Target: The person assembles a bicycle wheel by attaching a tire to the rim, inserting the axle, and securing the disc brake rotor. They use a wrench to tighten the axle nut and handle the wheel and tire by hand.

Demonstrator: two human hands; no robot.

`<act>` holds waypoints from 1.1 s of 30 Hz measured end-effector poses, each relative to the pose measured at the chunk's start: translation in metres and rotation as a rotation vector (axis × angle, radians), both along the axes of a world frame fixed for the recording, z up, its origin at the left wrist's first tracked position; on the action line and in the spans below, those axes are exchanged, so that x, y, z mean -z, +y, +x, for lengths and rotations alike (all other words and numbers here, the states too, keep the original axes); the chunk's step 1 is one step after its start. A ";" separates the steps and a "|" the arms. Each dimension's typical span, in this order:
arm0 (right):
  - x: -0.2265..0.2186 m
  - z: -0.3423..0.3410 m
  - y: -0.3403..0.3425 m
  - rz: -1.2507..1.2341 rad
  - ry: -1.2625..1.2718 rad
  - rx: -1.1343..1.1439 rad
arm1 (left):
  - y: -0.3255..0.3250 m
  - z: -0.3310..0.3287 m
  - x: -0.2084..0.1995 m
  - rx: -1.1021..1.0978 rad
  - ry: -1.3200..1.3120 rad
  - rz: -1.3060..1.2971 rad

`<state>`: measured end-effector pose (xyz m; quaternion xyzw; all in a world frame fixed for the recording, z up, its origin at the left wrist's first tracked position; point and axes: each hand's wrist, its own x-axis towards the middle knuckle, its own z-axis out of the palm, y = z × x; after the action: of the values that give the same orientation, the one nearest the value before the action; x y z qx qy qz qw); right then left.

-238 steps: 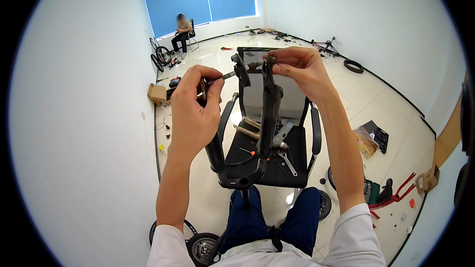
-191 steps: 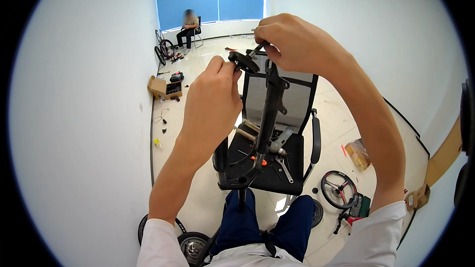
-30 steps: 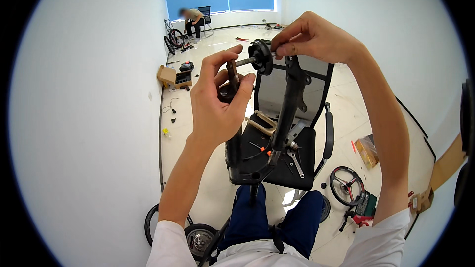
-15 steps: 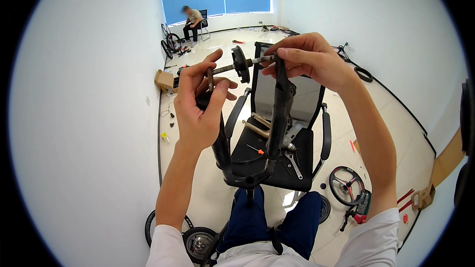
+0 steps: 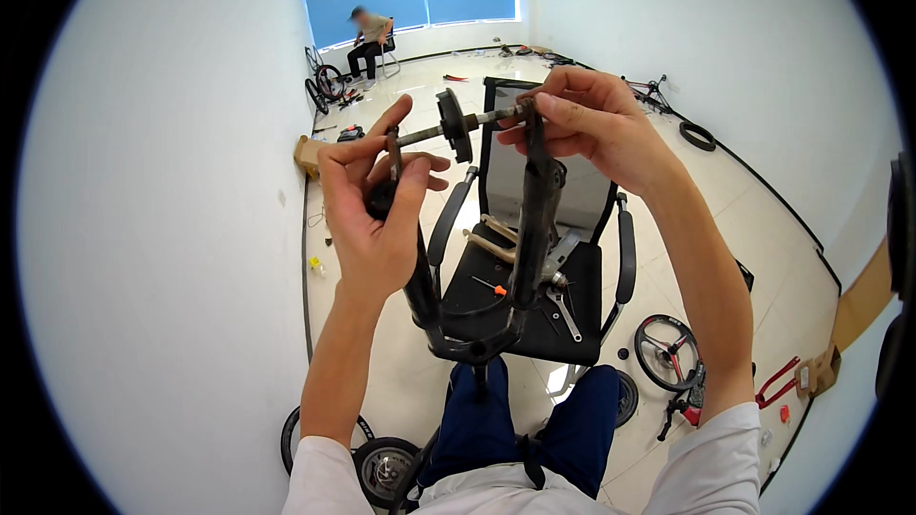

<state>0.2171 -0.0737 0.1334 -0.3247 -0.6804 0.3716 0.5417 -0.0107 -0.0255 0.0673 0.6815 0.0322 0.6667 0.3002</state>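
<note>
Upside down before me is a black bicycle fork (image 5: 534,229), its crown low above my knees and its two legs pointing up. Across the leg ends lies a metal axle (image 5: 420,134), carrying a black toothed disc (image 5: 452,125) near its middle. My left hand (image 5: 367,219) wraps the top of the left leg, thumb and fingers around its flat end plate. At the other side my right hand (image 5: 601,129) pinches the axle's right end at the right leg's tip; the fingers partly hide that end.
A black office chair (image 5: 572,336) faces me, with a wrench (image 5: 564,315), an orange-handled screwdriver (image 5: 490,286) and a tan metal part (image 5: 491,246) on its seat. Wheels (image 5: 668,353), a red fork (image 5: 779,381) and cartons (image 5: 819,370) lie around. Far off, a person (image 5: 367,43) sits.
Both hands and the fork have shifted slightly left in the picture, the left hand more. The grips look the same. The person at the back has moved an arm.
</note>
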 end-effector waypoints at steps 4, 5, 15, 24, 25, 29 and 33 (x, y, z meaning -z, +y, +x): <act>0.003 -0.001 -0.001 -0.002 0.022 0.042 | -0.001 0.003 0.002 0.026 -0.033 -0.068; 0.005 -0.003 -0.001 -0.001 0.032 0.054 | -0.002 0.004 0.003 -0.024 -0.011 -0.064; 0.004 -0.011 -0.002 -0.009 -0.008 0.153 | -0.001 0.008 0.011 -0.158 -0.022 -0.059; 0.001 -0.012 0.001 0.011 -0.082 0.160 | 0.000 0.008 0.014 -0.196 -0.031 -0.074; 0.000 -0.012 0.002 0.016 -0.103 0.161 | 0.000 0.008 0.013 -0.198 -0.031 -0.075; -0.006 -0.013 0.001 0.061 -0.245 0.195 | -0.004 0.005 0.005 -0.171 -0.006 -0.094; -0.018 -0.009 0.004 0.193 -0.509 0.186 | -0.009 0.002 -0.002 -0.233 0.093 -0.106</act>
<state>0.2083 -0.0693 0.1512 -0.4157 -0.7939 0.1604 0.4137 -0.0087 -0.0344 0.0697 0.6865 0.1604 0.6619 0.2546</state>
